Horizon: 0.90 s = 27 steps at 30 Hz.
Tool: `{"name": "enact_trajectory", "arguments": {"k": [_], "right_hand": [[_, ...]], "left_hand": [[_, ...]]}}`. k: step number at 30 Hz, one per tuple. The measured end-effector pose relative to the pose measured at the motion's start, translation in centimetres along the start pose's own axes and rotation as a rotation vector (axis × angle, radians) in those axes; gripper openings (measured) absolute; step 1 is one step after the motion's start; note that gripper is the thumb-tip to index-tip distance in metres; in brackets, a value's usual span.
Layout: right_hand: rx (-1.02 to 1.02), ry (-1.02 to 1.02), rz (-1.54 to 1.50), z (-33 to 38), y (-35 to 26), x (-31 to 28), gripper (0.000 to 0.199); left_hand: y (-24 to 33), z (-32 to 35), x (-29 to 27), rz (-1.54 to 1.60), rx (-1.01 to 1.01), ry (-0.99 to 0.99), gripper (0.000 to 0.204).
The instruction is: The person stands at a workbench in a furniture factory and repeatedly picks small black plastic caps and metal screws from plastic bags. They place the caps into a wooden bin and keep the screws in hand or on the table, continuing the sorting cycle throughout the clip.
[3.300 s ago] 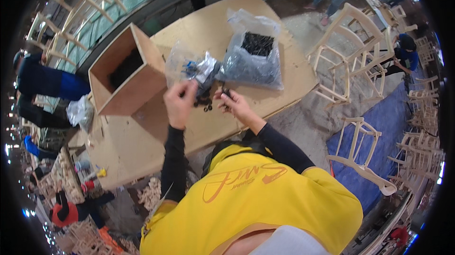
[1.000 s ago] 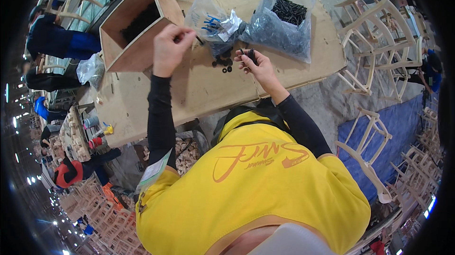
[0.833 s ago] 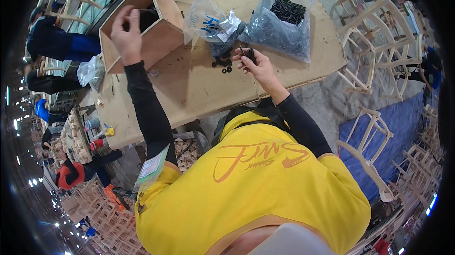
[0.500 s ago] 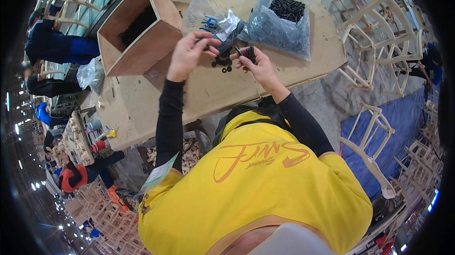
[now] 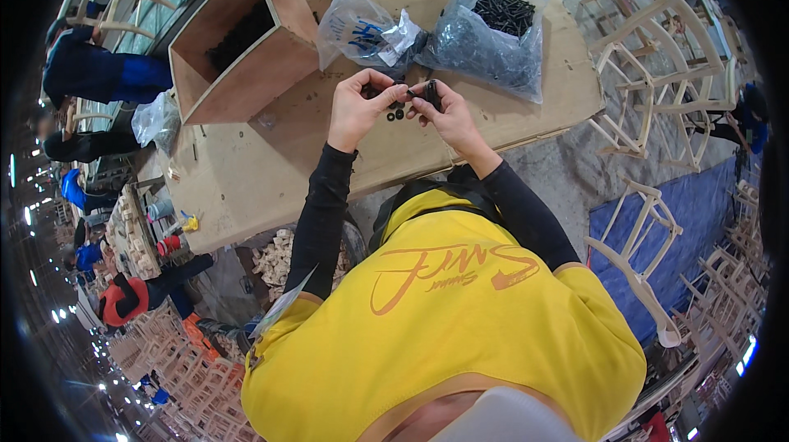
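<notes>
Several black bolts (image 5: 431, 93) are bunched in my right hand (image 5: 450, 121), which is closed around them; one points toward my left hand (image 5: 355, 111). My left thumb and fingers are pinched together at that bolt's tip, and what they hold is too small to make out. Small black washers (image 5: 395, 113) lie on the wooden table (image 5: 271, 183) just beneath my hands. Beyond my right hand stands an open clear bag (image 5: 485, 64) with black bolts (image 5: 503, 11) showing in its mouth. Another plastic bag (image 5: 349, 27) with blue marks lies beyond my left hand.
An open plywood box (image 5: 283, 55) with dark contents stands on the table's left side. A small clear bag (image 5: 156, 123) sits at the left edge. Wooden chair frames (image 5: 657, 72) stand on the right, some by a blue floor sheet (image 5: 707, 203). Several people work at left.
My left hand has moved right and toward me, from above the washers to the bolt in my right hand, and its fingers have closed. My right hand has stayed nearly in place.
</notes>
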State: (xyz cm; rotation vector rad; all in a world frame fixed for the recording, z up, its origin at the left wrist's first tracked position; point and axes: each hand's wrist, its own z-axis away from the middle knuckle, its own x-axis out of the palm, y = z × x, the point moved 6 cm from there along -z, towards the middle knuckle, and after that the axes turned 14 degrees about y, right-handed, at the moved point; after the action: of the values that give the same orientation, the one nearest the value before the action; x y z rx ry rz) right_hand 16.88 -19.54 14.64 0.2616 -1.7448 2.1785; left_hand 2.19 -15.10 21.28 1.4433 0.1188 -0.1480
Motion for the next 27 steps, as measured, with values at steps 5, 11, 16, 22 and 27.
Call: {"name": "enact_trajectory", "arguments": {"k": [5,11,16,22,27], "right_hand": [[-0.029,0.015,-0.008,0.0,-0.3,0.2,0.013],[-0.038,0.009,-0.011,0.0,-0.2,0.0,0.012],[-0.045,-0.012,-0.014,0.0,-0.3,0.2,0.013],[-0.047,-0.046,-0.061,0.0,-0.1,0.3,0.014],[0.000,-0.051,-0.069,0.3,-0.3,0.4,0.022]], "left_hand": [[-1.5,-0.4,-0.3,0.033,-0.017,0.022,0.022],[0.3,0.5,0.1,-0.045,0.040,-0.005,0.021],[-1.2,0.4,0.2,-0.002,-0.034,-0.027,0.020],[-1.0,0.8,0.1,0.147,-0.031,0.041,0.020],[1.2,1.3,-0.3,-0.264,0.275,0.111,0.016]]}}
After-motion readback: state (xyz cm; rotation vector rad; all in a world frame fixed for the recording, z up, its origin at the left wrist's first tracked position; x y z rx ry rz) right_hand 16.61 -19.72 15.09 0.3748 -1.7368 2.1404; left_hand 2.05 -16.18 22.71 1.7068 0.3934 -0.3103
